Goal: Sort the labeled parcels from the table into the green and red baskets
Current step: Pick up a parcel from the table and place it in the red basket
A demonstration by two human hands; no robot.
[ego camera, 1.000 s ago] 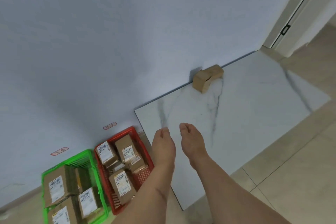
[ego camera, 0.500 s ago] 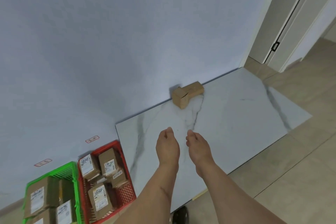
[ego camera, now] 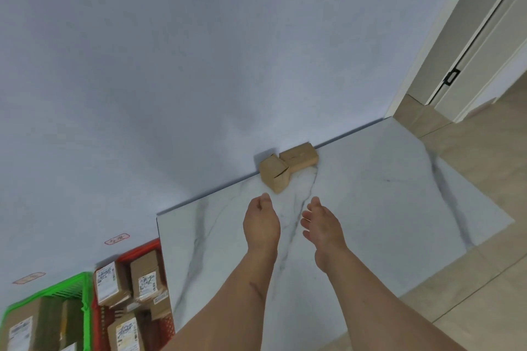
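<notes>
My left hand (ego camera: 261,222) & right hand (ego camera: 322,222) are both out over the white table (ego camera: 385,208), fingers loose, holding nothing. Just past my fingertips sit 2 brown parcels, up vs. the wall: the near parcel (ego camera: 274,175) is tipped on a corner, the far parcel (ego camera: 299,156) lies flat behind it, touching it. I can't see a label on either, so I should grab one, turn it & read it first. Take the near one, it's closer. The red basket (ego camera: 137,251) & green basket (ego camera: 57,285) are down on my left, w/ boxes in them already.
</notes>
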